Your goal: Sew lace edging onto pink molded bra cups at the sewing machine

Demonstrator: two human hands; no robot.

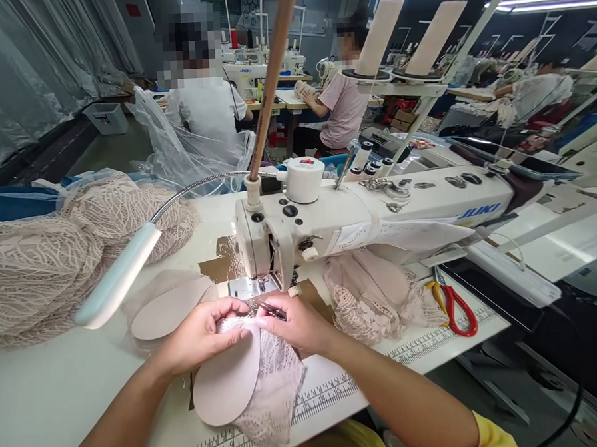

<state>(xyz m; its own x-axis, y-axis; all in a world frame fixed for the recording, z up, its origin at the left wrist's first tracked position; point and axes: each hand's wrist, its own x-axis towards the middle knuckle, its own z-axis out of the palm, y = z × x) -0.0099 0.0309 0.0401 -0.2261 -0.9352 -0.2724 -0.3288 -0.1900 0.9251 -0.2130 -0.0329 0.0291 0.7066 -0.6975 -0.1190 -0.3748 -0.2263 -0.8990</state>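
Pale pink lace (281, 384) with a smooth pad (227, 387) lies on the surface (42, 397), near side of the sewing machine (348, 211). The left hand (207, 332) bends inward, fingers pinching its top; the right hand (301, 323), angled leftward, has curled fingers grasping a small dark tool (272, 310).

I have a pad (227, 387) before me, smooth, pale and oval, its broad round end toward me. The lace (283, 383), sheer, patterned and creased, lies partly under it and spreads out to its right. Both meet at the top, in my grip. There my slim dark tool (273, 310) slants away to the left, partly hidden.
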